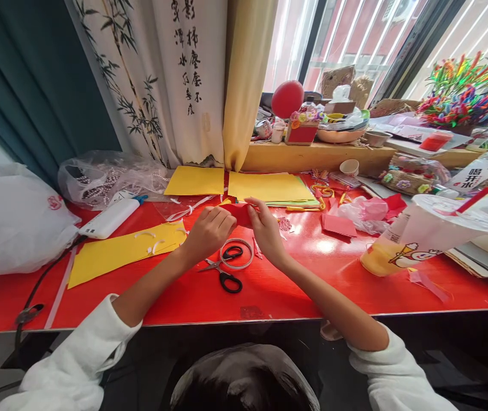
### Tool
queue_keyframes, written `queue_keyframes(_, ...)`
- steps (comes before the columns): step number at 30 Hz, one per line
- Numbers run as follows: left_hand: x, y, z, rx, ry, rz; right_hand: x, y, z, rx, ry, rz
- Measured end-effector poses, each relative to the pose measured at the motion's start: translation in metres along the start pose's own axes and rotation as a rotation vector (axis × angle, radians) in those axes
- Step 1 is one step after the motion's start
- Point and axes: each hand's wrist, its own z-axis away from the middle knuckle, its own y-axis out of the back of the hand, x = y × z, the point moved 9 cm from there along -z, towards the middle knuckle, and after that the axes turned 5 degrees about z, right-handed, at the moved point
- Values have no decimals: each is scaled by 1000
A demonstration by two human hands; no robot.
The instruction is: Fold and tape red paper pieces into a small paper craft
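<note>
Between my two hands a small piece of red paper (239,213) is held above the red table. My left hand (210,228) pinches its left end with curled fingers. The right end is gripped by my right hand (265,225), thumb and fingers pressed on it. Just below lie scissors (229,281) with black handles, their blades pointing left. A ring of tape (250,251) rests over the scissors. Beyond my hands are yellow paper sheets (265,185), and another yellow sheet (119,251) with white scraps on it is to the left.
A drink cup (398,245) with a red straw stands at the right. Red paper squares (338,225) lie nearer the middle. A white power strip (111,217) and a white plastic bag (16,222) are at the left. The table's front edge (269,319) runs below my forearms.
</note>
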Motion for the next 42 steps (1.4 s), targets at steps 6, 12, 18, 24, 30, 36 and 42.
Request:
queue_keyframes(6,5,3,2,23,-57,-46,8,-7,-3,-90,-85,-232)
queue_keyframes(12,-1,-1,1,-7,15,33,12,-3,-6,-71,-103,-307)
queue_keyframes(18,-10,-5,-1,-44,130,145,7,-1,-6,-59,-64,-280)
queue_keyframes(24,-5,-5,-1,-45,83,76,6,4,-5,1,-10,-130)
queue_keyframes(30,-3,-5,0,-47,70,51,6,2,-5,-12,-20,-169)
queue_keyframes(36,-1,-2,1,-42,35,32,7,1,-5,-27,-33,-191)
queue_keyframes(42,4,2,2,-8,-21,3,12,2,-6,-13,-52,-164)
